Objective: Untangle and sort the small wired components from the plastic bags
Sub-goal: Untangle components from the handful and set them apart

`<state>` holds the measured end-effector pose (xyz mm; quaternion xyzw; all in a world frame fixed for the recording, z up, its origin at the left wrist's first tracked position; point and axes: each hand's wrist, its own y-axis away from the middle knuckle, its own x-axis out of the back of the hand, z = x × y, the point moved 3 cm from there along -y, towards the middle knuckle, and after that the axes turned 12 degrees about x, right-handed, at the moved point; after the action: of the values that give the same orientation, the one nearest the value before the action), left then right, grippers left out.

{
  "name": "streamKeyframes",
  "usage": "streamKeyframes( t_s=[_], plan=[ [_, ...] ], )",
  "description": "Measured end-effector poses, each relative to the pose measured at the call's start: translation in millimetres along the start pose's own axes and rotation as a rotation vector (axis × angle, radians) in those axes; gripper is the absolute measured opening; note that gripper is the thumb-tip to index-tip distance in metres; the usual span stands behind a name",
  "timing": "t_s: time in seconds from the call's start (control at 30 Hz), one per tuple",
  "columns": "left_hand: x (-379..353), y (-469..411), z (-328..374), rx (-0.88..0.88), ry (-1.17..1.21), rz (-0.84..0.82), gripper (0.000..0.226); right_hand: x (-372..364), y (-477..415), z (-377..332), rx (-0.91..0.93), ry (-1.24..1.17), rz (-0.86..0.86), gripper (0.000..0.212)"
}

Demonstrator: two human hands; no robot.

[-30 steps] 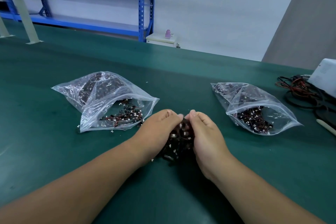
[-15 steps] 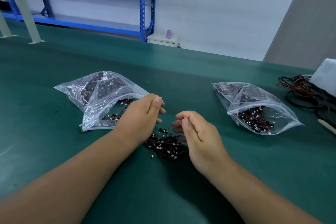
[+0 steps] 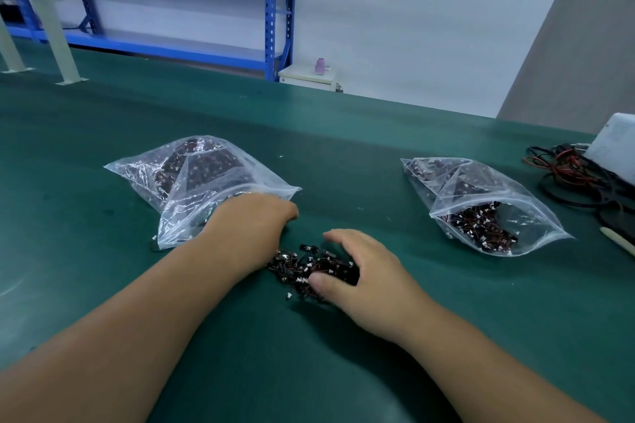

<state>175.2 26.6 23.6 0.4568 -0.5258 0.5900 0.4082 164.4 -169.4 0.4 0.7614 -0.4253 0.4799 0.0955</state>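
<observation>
1. The pile [image 3: 304,266] of small wired parts lies loose on the mat [image 3: 343,165], close in front of you. It sits between your hands and between the two bags.
2. Right hand [image 3: 367,271]: the fingers arch over the right side of the pile and the thumb presses into its near edge. You grip the clump. Judged purpose: pinning it so that one lead can be drawn out without dragging the rest along.
3. Left hand [image 3: 254,227]: the back faces up, at the mouth of the left bag [image 3: 192,182]. The fingers turn down and are blurred. Cannot tell whether they pinch a part or hold nothing, nor whether they touch the bag's lip.
4. The left bag's mouth opens toward you, with dark parts packed at its far end.
5. The right bag [image 3: 488,196] lies well apart, mouth also toward you, with a tangle near the opening. Judged: mouths face you for easy reach in and out.
6. Progress, judged: early. Both bags hold plenty and the pile is knotted.
7. Risk: stray white bits lie on the mat beside the left bag. Keep the cables [image 3: 567,168] at the far right out of the sort.
</observation>
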Motion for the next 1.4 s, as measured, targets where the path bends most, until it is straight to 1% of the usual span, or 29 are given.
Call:
streamKeyframes(
  t_s=[0.07, 0.17, 0.27, 0.4, 0.47, 0.57, 0.67, 0.8, 0.9, 0.97, 1.03, 1.1, 1.17, 1.2, 1.27, 1.33, 1.4],
  plan=[
    [7, 0, -3, 0.037, -0.061, 0.002, 0.042, -4, 1, -4, 0.055, 0.067, -0.095, 0.092],
    [15, 1, -13, 0.067, -0.172, -0.040, 0.033, -7, 3, -6, 0.100, 0.110, -0.179, 0.103],
    [17, 5, -16, 0.027, -0.267, -0.102, 0.036, -9, 4, -6, 0.116, 0.142, -0.231, 0.111],
    [18, 6, -12, -0.007, -0.287, -0.133, 0.027, -12, 3, -5, 0.144, 0.191, -0.249, 0.111],
    [20, 7, -8, -0.018, -0.295, -0.153, 0.024, -13, 3, -4, 0.148, 0.194, -0.242, 0.109],
    [25, 14, 7, -0.045, -0.317, -0.183, 0.017, -14, 2, -3, 0.135, 0.178, -0.247, 0.111],
    [30, 24, 25, -0.059, -0.311, -0.240, 0.017, -15, 2, -3, 0.132, 0.174, -0.237, 0.111],
    [32, 30, 46, -0.065, -0.216, -0.341, 0.012, -16, 0, -7, 0.142, 0.171, -0.187, 0.110],
    [30, 29, 48, -0.033, -0.076, -0.395, 0.020, -22, -4, -14, 0.109, 0.157, -0.162, 0.118],
    [31, 24, 35, 0.048, 0.098, -0.346, 0.022, -29, -6, -18, 0.071, 0.192, -0.173, 0.125],
    [32, 14, 17, 0.179, 0.308, -0.231, 0.024, -36, -7, -21, 0.038, 0.254, -0.196, 0.128],
    [30, 5, 6, 0.309, 0.556, -0.117, 0.025, -42, -10, -27, 0.043, 0.289, -0.195, 0.117],
    [26, 2, 4, 0.392, 0.801, -0.079, 0.030, -49, -16, -34, 0.056, 0.294, -0.191, 0.099],
    [23, 2, 4, 0.414, 0.887, -0.073, 0.032, -51, -19, -37, 0.061, 0.294, -0.185, 0.090],
    [17, 4, 7, 0.427, 0.977, -0.060, 0.033, -54, -27, -41, 0.072, 0.296, -0.151, 0.069],
    [15, 4, 8, 0.409, 1.018, -0.026, 0.033, -54, -34, -41, 0.086, 0.312, -0.090, 0.048],
    [14, 4, 10, 0.392, 1.052, 0.002, 0.032, -52, -40, -40, 0.088, 0.333, -0.037, 0.035]
  ],
)
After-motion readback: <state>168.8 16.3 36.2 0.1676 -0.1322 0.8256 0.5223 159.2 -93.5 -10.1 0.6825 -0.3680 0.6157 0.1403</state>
